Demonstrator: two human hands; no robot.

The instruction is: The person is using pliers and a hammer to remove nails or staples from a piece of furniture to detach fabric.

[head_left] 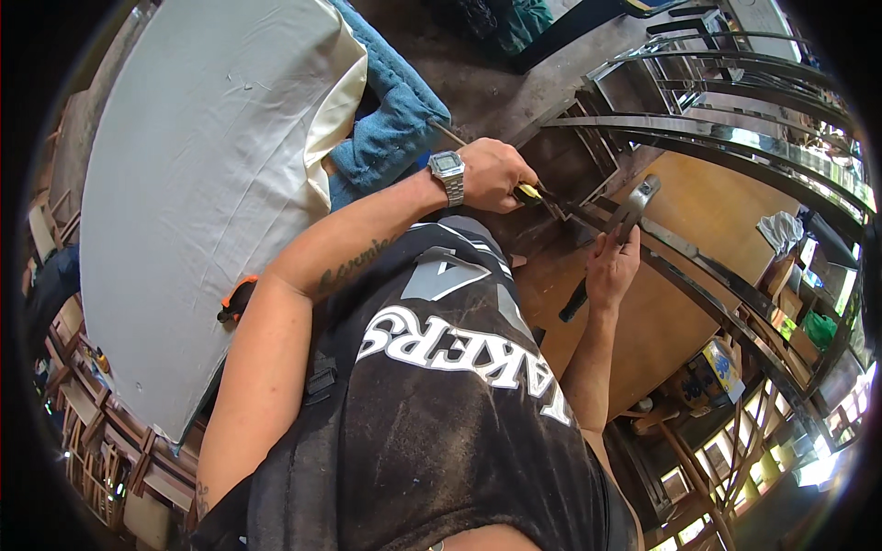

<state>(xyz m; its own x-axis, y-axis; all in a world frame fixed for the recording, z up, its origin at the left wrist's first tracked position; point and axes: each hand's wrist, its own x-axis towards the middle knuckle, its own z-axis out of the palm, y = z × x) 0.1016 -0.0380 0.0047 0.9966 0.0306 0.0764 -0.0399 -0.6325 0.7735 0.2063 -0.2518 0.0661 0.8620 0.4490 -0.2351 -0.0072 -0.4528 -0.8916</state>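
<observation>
My left hand (pixel 491 179), with a metal watch on its wrist, is closed around a yellow-handled tool (pixel 528 193). Its dark tip points right, at the dark wooden furniture frame (pixel 583 216); I cannot tell whether it touches or whether it is a chisel or screwdriver. In my right hand (pixel 614 266) is a hammer (pixel 634 207), its metal head raised above the fingers. The black end of the hammer's handle sticks out below that hand. The two hands are apart, with the frame's corner between them.
At left a large pale cloth-covered panel (pixel 202 184) rests over blue padding (pixel 395 129). An orange-and-black tool (pixel 239 298) lies at its edge, near my left elbow. On the right, long dark rails (pixel 698 133) cross near a brown board (pixel 717 197). Wooden chairs (pixel 735 450) stand lower right.
</observation>
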